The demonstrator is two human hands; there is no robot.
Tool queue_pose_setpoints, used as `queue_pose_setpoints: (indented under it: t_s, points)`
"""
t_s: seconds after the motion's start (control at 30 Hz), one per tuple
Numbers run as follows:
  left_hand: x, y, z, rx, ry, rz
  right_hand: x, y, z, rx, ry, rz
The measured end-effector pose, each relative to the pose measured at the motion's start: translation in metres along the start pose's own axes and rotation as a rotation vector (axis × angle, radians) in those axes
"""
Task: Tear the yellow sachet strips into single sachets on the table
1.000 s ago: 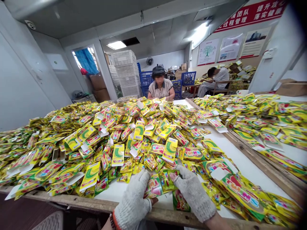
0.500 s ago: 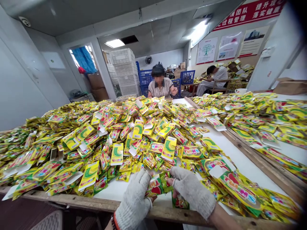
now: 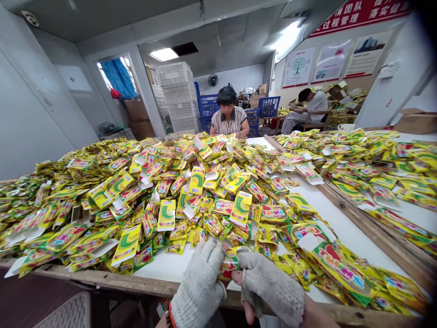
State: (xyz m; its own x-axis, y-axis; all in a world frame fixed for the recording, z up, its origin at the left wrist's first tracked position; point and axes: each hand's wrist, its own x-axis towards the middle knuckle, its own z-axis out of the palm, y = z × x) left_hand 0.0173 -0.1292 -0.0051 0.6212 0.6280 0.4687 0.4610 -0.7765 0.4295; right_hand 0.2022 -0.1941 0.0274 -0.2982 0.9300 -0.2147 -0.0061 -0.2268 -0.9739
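Inward slides the right hand point(image 3: 275, 284), right up beside the left hand point(image 3: 201, 279)! Both pinch one green-and-red printed packet point(image 3: 229, 264), low at six o'clock, near the bench point(image 3: 160, 268) edge, yellow cartons point(image 3: 126, 245) heaped from ten to twelve o'clock beyond.

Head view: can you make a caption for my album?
White-knit-gloved left hand and right hand hold a small shiny green-and-red packet before a heap of flat yellow packs.
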Motion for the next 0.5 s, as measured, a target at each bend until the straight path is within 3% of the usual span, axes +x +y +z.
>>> queue_pose_setpoints:
  t_s: [0.07, 0.13, 0.23, 0.33, 0.5]
  points:
    - [0.002, 0.006, -0.006, -0.174, 0.028, -0.101, 0.003, 0.004, 0.001, 0.001, 0.044, 0.012]
    - [0.006, 0.01, -0.014, -0.361, 0.073, -0.323, 0.007, 0.011, 0.001, -0.042, 0.126, 0.028]
    - [0.013, 0.011, -0.021, -0.729, -0.039, -0.612, 0.011, 0.019, 0.0, -0.112, 0.179, 0.055]
    - [0.015, 0.007, -0.019, -0.992, -0.137, -0.705, 0.012, 0.022, 0.0, -0.259, 0.261, 0.084]
    - [0.013, 0.004, -0.011, -0.935, -0.095, -0.713, 0.012, 0.017, -0.003, -0.384, 0.35, 0.116]
